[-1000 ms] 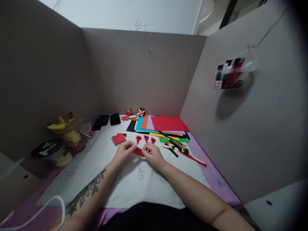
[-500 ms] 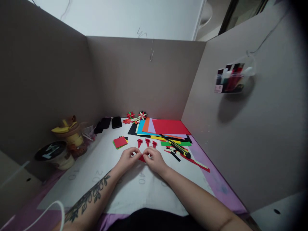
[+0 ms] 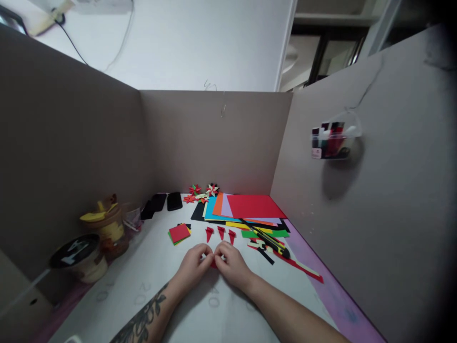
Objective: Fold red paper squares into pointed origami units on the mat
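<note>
My left hand point(image 3: 194, 264) and my right hand point(image 3: 231, 263) meet on the white cutting mat point(image 3: 150, 286), fingers pinched together on a small red paper piece point(image 3: 213, 262) that is mostly hidden between them. Just beyond the fingers lie three folded red paper points point(image 3: 220, 232) in a row. A small stack of paper squares point(image 3: 179, 233) with red on top sits left of them. My left forearm carries a dark tattoo.
Large coloured paper sheets point(image 3: 250, 207) are piled at the back right, a yellow-black utility knife point(image 3: 267, 239) and paper strips in front. Folded paper stars point(image 3: 204, 191) and two dark phones point(image 3: 166, 201) lie by the back wall. Cups point(image 3: 91, 238) stand left. Cardboard walls surround the desk.
The camera has tilted up, so the desk sits lower in view. My hands have closed in on each other, and the red piece shows less than before.
</note>
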### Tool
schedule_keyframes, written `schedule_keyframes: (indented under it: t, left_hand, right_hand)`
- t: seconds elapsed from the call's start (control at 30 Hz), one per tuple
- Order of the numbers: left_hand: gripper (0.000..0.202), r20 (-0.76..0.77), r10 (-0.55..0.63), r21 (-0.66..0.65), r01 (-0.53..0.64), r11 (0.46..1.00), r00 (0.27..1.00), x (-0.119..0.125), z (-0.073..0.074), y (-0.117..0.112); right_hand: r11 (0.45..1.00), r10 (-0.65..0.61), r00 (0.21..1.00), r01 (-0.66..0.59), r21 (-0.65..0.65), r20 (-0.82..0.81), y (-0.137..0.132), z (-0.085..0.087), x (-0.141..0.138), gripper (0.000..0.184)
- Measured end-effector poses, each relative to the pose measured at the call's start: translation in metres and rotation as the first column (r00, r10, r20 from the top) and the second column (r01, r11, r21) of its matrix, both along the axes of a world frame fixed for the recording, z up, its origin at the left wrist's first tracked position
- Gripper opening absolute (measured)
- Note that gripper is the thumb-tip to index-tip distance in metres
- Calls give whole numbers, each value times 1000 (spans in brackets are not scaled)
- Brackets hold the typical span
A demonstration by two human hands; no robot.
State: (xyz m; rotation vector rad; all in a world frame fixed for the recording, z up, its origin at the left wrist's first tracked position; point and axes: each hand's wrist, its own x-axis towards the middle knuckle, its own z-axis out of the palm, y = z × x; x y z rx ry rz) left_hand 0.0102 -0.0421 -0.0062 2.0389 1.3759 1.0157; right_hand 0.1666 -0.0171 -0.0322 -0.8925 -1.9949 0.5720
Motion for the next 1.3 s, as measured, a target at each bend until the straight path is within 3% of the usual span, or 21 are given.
schedule_keyframes:
  t: [0.27, 0.7, 1.03, 1.3]
  left_hand:
    - [20, -12, 23, 35, -23, 999, 1000, -4, -2, 4]
    - [21, 91, 182, 49, -187, 981, 979, -20, -2, 17]
    - [22, 29, 8, 49, -9, 999, 1000, -4, -1, 3]
    - [19, -30, -18, 43, 19, 999, 999, -3, 1, 0]
  right_hand:
    - [999, -10, 1000, 11, -34, 12, 3, 2, -1, 14]
    - [993, -99, 991, 93, -68, -85, 11, 4, 9, 15]
    - [999, -46, 998, 46, -4, -33, 1, 3, 2, 14]
    - [1000, -10, 1000, 10, 22, 7, 1, -2, 0, 15]
